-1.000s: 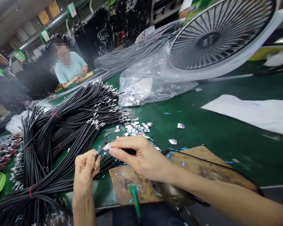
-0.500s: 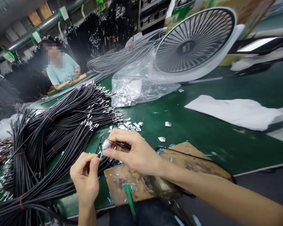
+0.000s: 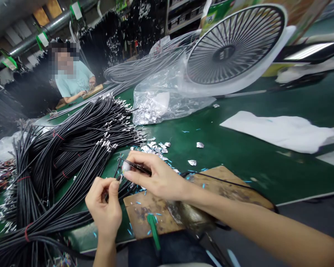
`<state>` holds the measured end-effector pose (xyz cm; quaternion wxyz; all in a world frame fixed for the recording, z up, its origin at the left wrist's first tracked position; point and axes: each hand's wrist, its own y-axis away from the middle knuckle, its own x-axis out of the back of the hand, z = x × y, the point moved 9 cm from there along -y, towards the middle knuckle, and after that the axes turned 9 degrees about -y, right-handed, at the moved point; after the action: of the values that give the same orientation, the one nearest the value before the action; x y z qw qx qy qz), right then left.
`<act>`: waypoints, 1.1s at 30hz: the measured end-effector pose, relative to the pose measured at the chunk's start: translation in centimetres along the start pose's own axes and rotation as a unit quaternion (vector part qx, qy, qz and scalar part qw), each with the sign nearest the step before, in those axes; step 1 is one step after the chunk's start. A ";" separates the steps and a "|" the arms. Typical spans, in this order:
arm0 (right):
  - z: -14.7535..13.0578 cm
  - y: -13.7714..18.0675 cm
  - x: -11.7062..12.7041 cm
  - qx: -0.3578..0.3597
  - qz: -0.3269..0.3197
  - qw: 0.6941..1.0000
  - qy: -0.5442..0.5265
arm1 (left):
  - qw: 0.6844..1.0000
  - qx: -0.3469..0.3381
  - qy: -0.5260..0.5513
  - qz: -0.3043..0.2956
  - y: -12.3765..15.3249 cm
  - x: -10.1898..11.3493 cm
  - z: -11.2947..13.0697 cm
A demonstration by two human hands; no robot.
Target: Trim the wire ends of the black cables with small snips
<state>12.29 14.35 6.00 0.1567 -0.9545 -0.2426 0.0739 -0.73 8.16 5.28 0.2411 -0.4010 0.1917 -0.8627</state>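
My left hand [image 3: 104, 204] is closed, thumb and forefinger pinching a black cable [image 3: 118, 178] near its stripped end, where thin coloured wires show. Just to its right, my right hand [image 3: 156, 176] is closed around dark, slim tweezers [image 3: 139, 168] that point left. A small white piece [image 3: 125, 166], perhaps a finger cover, sits at the right fingertips beside the wires; its exact kind is unclear. Both hands almost touch at the cable end, above the left edge of a stained wooden board [image 3: 139, 215].
Bundled black cables [image 3: 80, 148] with silvery ends fill the left. Foil scraps [image 3: 156, 148] and blue bits lie on the green table [image 3: 200, 122]. Behind are a clear bag [image 3: 156, 104], a round fan [image 3: 236, 48] and white sheets [image 3: 275, 129]. A person [image 3: 75, 79] sits across.
Both hands have shifted slightly to the right, still together at the cable end. The tweezers in my right hand now show more plainly, at a slightly different angle. The view has shifted a little.
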 end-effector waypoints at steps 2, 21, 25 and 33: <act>-0.3 0.1 0.2 0.021 0.002 0.999 0.029 | 1.000 -0.005 -0.009 -0.009 0.1 -0.4 -0.2; 3.0 -0.4 -0.1 -0.122 -0.014 0.981 -0.150 | 0.998 -0.046 -0.043 0.029 -0.3 0.4 1.5; 2.9 -0.5 -1.2 -0.112 -0.076 0.974 -0.181 | 1.000 0.003 -0.005 -0.003 -0.5 -0.5 0.7; 3.8 -1.1 0.0 -0.110 -0.012 0.984 -0.140 | 0.993 0.075 0.094 -0.017 -0.2 -1.4 -0.5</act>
<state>10.98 16.25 2.74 0.0162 -0.9432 -0.2800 0.1782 -0.37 9.24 4.26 0.2367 -0.3024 0.1412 -0.9125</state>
